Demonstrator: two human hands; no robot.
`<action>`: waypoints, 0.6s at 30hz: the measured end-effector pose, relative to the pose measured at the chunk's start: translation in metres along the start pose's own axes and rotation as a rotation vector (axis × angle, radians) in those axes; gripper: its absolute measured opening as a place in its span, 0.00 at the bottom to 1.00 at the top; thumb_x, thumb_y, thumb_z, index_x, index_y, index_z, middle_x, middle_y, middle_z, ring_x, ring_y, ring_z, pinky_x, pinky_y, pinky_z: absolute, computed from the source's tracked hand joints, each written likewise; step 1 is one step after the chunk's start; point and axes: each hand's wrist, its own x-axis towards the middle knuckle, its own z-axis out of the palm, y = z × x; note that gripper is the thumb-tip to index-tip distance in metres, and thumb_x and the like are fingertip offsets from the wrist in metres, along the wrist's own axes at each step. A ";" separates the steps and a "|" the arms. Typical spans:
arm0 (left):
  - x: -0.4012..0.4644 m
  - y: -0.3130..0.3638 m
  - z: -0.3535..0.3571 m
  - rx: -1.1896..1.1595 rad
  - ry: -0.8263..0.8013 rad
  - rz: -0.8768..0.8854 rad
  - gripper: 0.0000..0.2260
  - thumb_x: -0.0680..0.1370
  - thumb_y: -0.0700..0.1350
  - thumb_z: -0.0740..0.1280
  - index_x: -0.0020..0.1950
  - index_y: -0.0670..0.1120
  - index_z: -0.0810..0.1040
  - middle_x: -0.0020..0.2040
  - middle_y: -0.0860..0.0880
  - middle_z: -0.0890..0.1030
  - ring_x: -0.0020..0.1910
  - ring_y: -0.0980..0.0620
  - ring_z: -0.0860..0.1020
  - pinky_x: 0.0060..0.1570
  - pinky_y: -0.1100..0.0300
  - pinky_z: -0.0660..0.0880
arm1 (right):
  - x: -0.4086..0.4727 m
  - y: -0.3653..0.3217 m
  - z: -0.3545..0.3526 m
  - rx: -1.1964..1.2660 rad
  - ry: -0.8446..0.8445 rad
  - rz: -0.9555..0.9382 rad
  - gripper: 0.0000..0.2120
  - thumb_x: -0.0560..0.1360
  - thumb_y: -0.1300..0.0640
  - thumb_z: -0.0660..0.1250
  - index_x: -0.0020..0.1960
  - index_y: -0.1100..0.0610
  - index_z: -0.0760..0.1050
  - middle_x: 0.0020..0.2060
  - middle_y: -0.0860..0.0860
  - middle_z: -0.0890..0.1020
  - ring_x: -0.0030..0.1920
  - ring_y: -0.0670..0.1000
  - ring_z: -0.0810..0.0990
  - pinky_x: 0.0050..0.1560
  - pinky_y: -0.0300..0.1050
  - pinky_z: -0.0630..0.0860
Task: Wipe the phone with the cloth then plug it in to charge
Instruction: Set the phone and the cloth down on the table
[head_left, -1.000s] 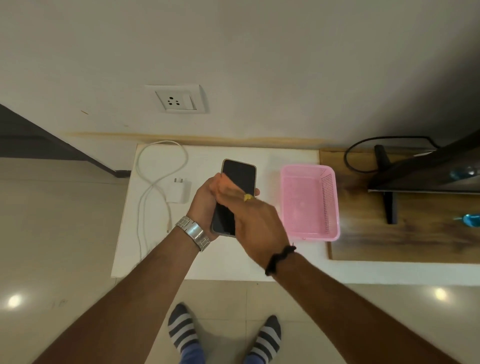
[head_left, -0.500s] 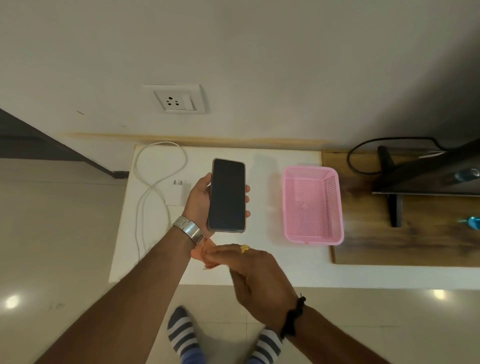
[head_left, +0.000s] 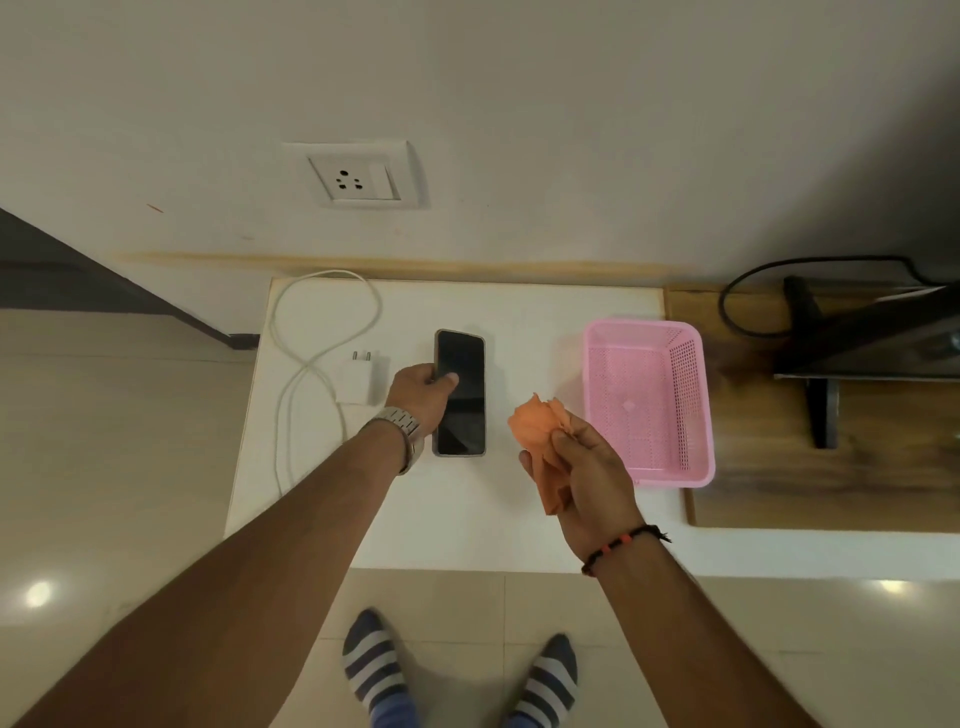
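Observation:
The dark phone (head_left: 462, 400) lies screen up, low over or on the white table top (head_left: 519, 322); my left hand (head_left: 421, 395) holds its left edge with the thumb on the screen. My right hand (head_left: 582, 473) grips a crumpled orange cloth (head_left: 537, 431) to the right of the phone, apart from it. A white charger plug (head_left: 361, 376) with its looped white cable (head_left: 311, 358) lies left of the phone. The white wall socket (head_left: 356, 176) sits on the wall above the table.
An empty pink plastic basket (head_left: 691, 405) stands right of my right hand. Further right, a wooden board (head_left: 779, 488) carries a dark screen on a stand (head_left: 872, 338) with a black cable. My striped socks show on the tiled floor below.
My left hand has lowered the phone toward the table top. My right hand has left the phone and swung out to the right with the orange cloth, which now shows plainly.

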 end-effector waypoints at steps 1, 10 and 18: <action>0.003 -0.004 0.000 0.039 0.010 0.010 0.10 0.82 0.48 0.69 0.46 0.43 0.80 0.41 0.45 0.81 0.43 0.41 0.80 0.45 0.51 0.81 | 0.002 0.003 0.000 -0.008 0.010 0.004 0.19 0.85 0.67 0.56 0.69 0.55 0.78 0.65 0.51 0.82 0.61 0.53 0.84 0.51 0.46 0.82; 0.018 -0.018 0.000 0.315 0.208 0.106 0.14 0.76 0.49 0.76 0.37 0.44 0.77 0.31 0.48 0.77 0.30 0.51 0.74 0.36 0.61 0.70 | 0.007 0.016 -0.002 -0.015 0.039 0.023 0.18 0.84 0.68 0.57 0.61 0.51 0.81 0.53 0.46 0.86 0.53 0.50 0.86 0.51 0.45 0.82; 0.007 -0.002 -0.001 0.565 0.262 0.117 0.15 0.78 0.55 0.73 0.45 0.43 0.81 0.38 0.48 0.80 0.44 0.43 0.82 0.42 0.57 0.73 | 0.007 0.022 -0.005 -0.001 0.047 0.043 0.18 0.84 0.66 0.59 0.70 0.57 0.77 0.64 0.50 0.82 0.60 0.54 0.84 0.55 0.49 0.79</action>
